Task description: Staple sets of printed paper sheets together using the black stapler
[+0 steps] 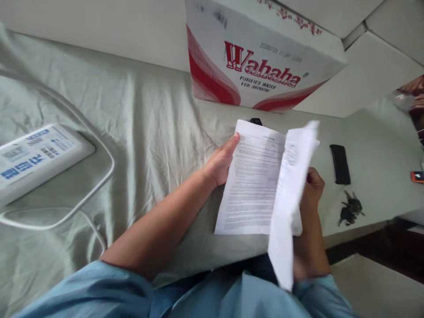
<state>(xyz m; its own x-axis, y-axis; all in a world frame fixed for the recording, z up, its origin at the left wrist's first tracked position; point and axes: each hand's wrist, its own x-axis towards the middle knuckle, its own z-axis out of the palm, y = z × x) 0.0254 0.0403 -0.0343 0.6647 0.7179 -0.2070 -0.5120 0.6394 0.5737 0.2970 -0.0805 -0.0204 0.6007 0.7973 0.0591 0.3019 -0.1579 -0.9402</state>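
Note:
A stapled-looking stack of printed papers (251,185) lies open in front of me, its left page covered with small dense text. My left hand (222,161) grips the left edge of the papers, thumb on top and fingers underneath. On the right side a lifted page (289,194) stands nearly upright and is blurred by motion. Behind it, my right hand (313,183) has its fingers curled; the raised page hides part of the hand and its contact with the paper. A small black object (255,121) peeks out past the papers' top edge.
A Wahaha water carton (265,66) stands beyond the papers. To the right lie a black phone (340,164) and a bunch of keys (351,209). A white labelled device (46,154) and white cable (111,165) occupy the left of the cloth. Another person's hand (415,88) shows far right.

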